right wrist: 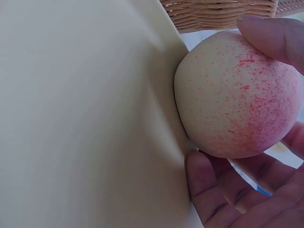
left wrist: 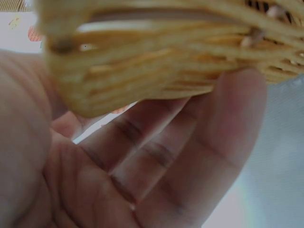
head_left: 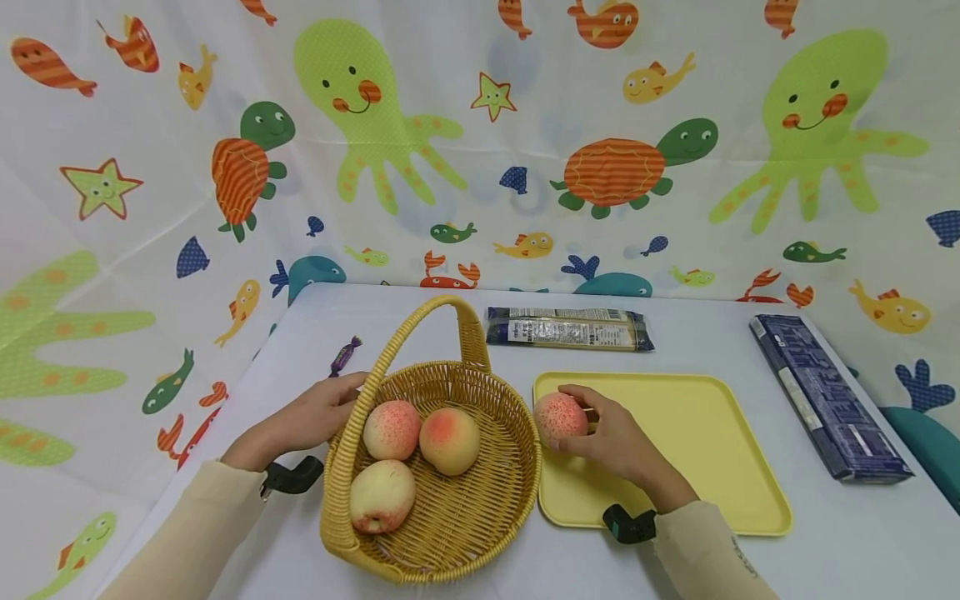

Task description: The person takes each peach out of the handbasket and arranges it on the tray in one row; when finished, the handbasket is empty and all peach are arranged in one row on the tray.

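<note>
My right hand [head_left: 613,437] holds a pink-speckled peach [head_left: 561,419] between thumb and fingers at the left edge of a yellow tray [head_left: 690,450]. Close up in the right wrist view, the peach [right wrist: 232,99] sits against the tray's rim. My left hand [head_left: 324,408] grips the left side of a wicker basket [head_left: 480,508], its fingertips partly hidden behind the handle. In the left wrist view, the fingers [left wrist: 232,128] touch the woven side. Inside the basket are two peaches [head_left: 392,430] [head_left: 450,442] and a paler, red-tinged fruit [head_left: 382,496].
A purple-wrapped candy [head_left: 345,357] lies behind my left hand. At the back of the white table is a clear-and-blue packet [head_left: 570,329]. A long dark blue package [head_left: 828,400] lies right of the tray. A sea-animal printed cloth [head_left: 480,167] hangs behind.
</note>
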The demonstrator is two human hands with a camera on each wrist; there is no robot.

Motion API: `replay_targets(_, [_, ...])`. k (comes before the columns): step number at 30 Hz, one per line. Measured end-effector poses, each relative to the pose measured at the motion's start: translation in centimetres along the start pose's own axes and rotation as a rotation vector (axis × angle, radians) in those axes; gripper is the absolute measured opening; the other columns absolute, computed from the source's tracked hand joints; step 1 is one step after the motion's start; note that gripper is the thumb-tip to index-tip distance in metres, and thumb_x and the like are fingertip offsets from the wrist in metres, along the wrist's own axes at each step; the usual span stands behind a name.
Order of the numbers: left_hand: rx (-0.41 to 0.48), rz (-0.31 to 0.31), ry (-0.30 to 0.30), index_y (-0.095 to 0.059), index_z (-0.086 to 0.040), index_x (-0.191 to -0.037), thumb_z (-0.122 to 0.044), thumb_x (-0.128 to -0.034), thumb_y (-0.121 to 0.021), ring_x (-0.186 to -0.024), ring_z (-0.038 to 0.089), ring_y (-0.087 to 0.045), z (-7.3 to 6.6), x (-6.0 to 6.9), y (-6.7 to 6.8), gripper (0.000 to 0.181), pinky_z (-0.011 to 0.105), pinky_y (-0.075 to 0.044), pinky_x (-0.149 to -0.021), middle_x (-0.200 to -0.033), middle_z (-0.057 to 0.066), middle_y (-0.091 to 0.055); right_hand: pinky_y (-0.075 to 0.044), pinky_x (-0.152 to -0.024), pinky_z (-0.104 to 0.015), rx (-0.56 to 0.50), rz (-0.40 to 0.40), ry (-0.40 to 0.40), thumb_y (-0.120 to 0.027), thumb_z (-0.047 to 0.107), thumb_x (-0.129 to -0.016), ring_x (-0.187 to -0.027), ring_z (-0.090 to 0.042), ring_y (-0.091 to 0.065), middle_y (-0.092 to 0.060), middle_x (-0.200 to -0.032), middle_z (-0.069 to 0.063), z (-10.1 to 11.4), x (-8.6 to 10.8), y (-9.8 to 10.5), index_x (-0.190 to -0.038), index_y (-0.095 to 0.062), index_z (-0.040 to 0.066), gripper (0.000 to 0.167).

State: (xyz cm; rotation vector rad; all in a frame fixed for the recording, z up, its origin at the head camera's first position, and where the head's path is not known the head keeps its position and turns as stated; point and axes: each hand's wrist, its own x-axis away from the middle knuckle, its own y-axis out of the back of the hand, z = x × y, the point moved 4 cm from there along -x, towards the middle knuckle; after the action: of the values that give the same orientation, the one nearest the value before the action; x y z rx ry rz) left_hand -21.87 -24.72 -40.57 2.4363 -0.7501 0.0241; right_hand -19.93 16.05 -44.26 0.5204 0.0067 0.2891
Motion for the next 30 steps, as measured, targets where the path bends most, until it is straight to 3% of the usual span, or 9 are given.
replay_targets(17, [-0.007, 0.003, -0.003, -0.048, -0.004, -0.152, -0.022, -0.1103, -0.055, -0.090, 0.025, -0.071, 0.05, -0.05, 0.01, 0.046, 0.035, -0.061, -0.069, -0.119, 0.019, -0.072, -0.057, -0.088, -0.041, -0.028, 0.007, -0.005, -0.087, 0.016, -0.083, -0.118, -0.034, -0.063, -0.058, -0.144, -0.018, -0.02, 0.15, -0.03, -0.151, -0.050, 0.005, 0.079])
replay_targets(24, [-0.012, 0.001, 0.002, -0.050, -0.003, -0.149, -0.022, -0.1104, -0.054, -0.083, 0.026, -0.071, 0.02, 0.00, 0.00, 0.043, 0.036, -0.060, -0.064, -0.111, 0.017, -0.074, -0.057, -0.091, -0.042, -0.056, 0.024, 0.003, -0.086, 0.014, -0.084, -0.117, -0.032, -0.063, -0.057, -0.145, -0.020, -0.06, 0.25, -0.18, -0.153, -0.047, 0.004, 0.081])
replay_targets(30, [-0.007, 0.002, 0.001, -0.048, -0.003, -0.151, -0.022, -0.1104, -0.054, -0.086, 0.026, -0.072, -0.03, 0.01, -0.01, 0.046, 0.036, -0.061, -0.066, -0.115, 0.019, -0.073, -0.058, -0.092, -0.044, -0.058, 0.033, 0.008, -0.086, 0.015, -0.084, -0.119, -0.035, -0.064, -0.055, -0.145, -0.022, 0.20, 0.53, -0.09, -0.156, -0.043, 0.003, 0.084])
